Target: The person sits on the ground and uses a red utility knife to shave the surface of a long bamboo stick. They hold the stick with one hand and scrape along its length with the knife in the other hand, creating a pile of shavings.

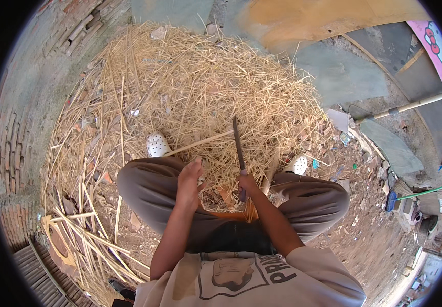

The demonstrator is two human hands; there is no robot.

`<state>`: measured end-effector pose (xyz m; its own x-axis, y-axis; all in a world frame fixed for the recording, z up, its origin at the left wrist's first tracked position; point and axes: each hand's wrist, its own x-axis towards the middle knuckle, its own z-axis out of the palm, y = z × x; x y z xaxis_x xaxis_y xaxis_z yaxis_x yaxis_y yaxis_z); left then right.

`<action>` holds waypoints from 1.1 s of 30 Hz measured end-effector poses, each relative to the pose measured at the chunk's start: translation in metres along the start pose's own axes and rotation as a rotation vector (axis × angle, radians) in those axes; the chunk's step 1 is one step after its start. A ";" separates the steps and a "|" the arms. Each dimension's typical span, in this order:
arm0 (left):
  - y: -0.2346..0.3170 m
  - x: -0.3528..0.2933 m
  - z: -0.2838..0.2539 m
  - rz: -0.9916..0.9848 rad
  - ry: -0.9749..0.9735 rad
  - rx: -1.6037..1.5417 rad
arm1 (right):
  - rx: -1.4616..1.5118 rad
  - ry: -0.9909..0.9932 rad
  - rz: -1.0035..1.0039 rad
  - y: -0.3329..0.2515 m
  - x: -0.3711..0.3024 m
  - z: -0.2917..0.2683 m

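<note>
My right hand [246, 184] is closed round the handle of a machete [238, 142]. Its long dark blade points away from me, over the straw. To its left, my left hand [189, 180] is raised near my left knee, fingers apart and nothing visible in them. A pale bamboo strip [198, 144] lies just beyond that hand, running from beside my left white clog [158, 145] to the blade. Whether strip and blade touch, I cannot tell. An orange thing [226, 215], mostly hidden, lies between my legs.
Dry straw-like shavings [195, 77] spread widely ahead of me. Long bamboo strips [98, 243] are piled at my left. My right white clog [296, 165] rests at the straw's edge. A brick wall [14, 148] stands at left; a pale pole [418, 103] and grey sheets [333, 71] lie at right.
</note>
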<state>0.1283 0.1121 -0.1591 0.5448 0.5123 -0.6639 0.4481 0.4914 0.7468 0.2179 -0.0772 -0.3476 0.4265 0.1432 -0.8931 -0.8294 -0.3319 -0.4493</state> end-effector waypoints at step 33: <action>0.061 0.170 0.092 1.022 0.168 -0.152 | -0.314 0.084 -0.329 0.007 0.010 0.018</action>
<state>0.3136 0.1644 -0.2229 0.5030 0.8191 0.2758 -0.2711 -0.1535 0.9502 0.2104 -0.0610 -0.3603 0.6873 0.2165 -0.6933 -0.5011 -0.5497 -0.6684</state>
